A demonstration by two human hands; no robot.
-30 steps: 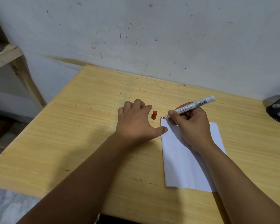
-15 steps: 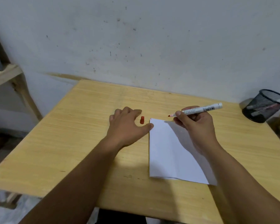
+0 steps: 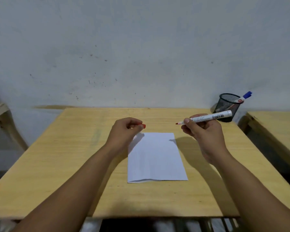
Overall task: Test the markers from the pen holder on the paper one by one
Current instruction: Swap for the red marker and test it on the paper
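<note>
A white sheet of paper lies in the middle of the wooden table. My right hand holds a white marker level above the paper's far right corner, its uncapped red tip pointing left. My left hand is raised over the paper's far left corner, fingers pinched on the red cap. A black mesh pen holder stands at the table's far right corner with a blue-capped marker leaning out of it.
A pale, marked wall runs along the table's far edge. A second wooden table stands to the right across a narrow gap. A wooden frame is at the left edge.
My left hand picked the red cap up off the table and lifted it. My right hand raised the marker off the paper and moved right. The view shifted, bringing the pen holder fully into sight.
</note>
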